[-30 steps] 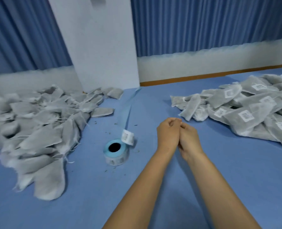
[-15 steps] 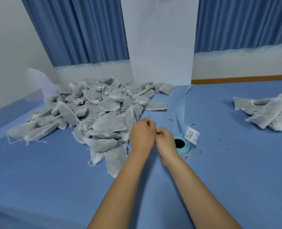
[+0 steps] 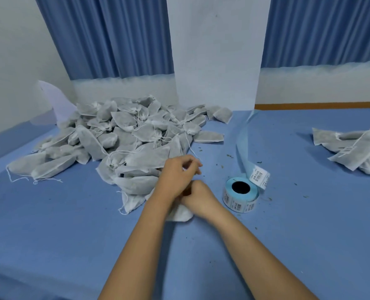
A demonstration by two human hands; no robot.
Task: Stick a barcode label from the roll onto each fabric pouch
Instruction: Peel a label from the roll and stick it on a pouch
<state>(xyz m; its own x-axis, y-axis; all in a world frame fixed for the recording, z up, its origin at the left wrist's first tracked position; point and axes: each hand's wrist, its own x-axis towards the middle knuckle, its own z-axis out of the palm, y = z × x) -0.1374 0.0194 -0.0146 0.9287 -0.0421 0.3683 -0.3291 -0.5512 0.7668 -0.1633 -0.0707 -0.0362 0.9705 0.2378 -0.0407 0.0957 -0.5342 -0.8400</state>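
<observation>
A big heap of unlabelled grey fabric pouches [image 3: 123, 137] covers the left of the blue table. My left hand [image 3: 177, 176] is at the heap's near right edge with curled fingers pinching pale pouch fabric. Just below it my right hand [image 3: 198, 197] is curled over a pouch [image 3: 179, 214] that sticks out under both wrists; its fingers are hidden. The blue label roll [image 3: 240, 194] lies flat to the right of my hands. One barcode label [image 3: 260, 176] hangs half peeled from its loose backing strip [image 3: 242, 146].
Labelled pouches [image 3: 355, 150] are piled at the right edge. A white pillar [image 3: 214, 53] and blue curtains stand behind the table. Small dark crumbs dot the cloth [image 3: 288, 213] around the roll. Loose drawstrings trail from the heap's left end.
My view has swung left from the labelled pile to the unlabelled heap. My hands have moved with it from bare cloth to the heap's edge, and the left hand has separated from the right.
</observation>
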